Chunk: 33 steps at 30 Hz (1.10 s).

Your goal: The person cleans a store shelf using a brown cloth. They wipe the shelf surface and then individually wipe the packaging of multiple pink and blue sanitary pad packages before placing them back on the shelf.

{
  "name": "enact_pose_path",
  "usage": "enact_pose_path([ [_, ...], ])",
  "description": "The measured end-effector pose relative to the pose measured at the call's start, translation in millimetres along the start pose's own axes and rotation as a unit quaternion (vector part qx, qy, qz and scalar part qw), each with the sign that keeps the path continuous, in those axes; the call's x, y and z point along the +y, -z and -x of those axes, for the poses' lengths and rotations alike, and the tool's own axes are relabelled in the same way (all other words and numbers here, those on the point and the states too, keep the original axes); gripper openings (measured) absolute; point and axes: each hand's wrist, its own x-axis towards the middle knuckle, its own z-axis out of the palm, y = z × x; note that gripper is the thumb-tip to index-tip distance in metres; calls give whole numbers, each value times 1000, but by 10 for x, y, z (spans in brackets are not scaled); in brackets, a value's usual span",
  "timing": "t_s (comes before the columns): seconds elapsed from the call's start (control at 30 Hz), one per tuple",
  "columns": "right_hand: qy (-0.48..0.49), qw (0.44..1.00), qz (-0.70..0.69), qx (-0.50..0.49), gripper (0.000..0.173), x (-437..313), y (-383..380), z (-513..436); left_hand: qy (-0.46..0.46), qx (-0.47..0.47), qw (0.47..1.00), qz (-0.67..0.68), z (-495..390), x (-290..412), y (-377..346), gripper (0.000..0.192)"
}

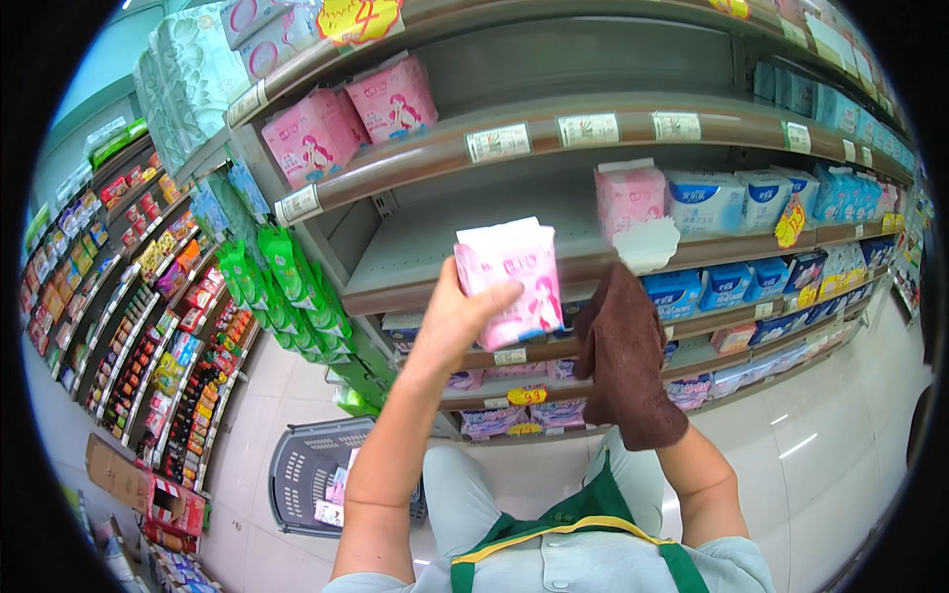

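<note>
My left hand (474, 304) grips a pink and white pack of sanitary pads (523, 285), thumb across its front. The pack is held up before the partly bare middle shelf (445, 230). A brown cloth (626, 363) covers my right hand, whose fingers are hidden in its folds. That cloth is just right of the pack, in front of the lower shelves. A similar pink pack (630, 196) stands on the middle shelf, beside white and blue packs (704, 200). More pink packs (315, 137) sit at the left end of the shelf above.
A grey plastic basket (285, 474) with several packs stands on the floor at my left. Green packets (289, 289) hang on the shelf's end. A white scalloped tag (646, 244) juts from the shelf edge. An open cardboard box (118, 471) lies farther left.
</note>
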Motion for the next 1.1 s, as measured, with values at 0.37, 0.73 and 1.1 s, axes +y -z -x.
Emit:
enact_pose_path([
  [0.37, 254, 956, 146, 9, 39, -685, -512, 393, -9, 171, 956, 239, 594, -960, 64, 65],
  [0.73, 98, 801, -574, -136, 57, -350, -792, 791, -294, 177, 865, -366, 916, -993, 175, 96],
  [1.1, 152, 921, -336, -127, 61, -508, -549, 524, -335, 56, 817, -466, 1145, -1072, 316, 112],
])
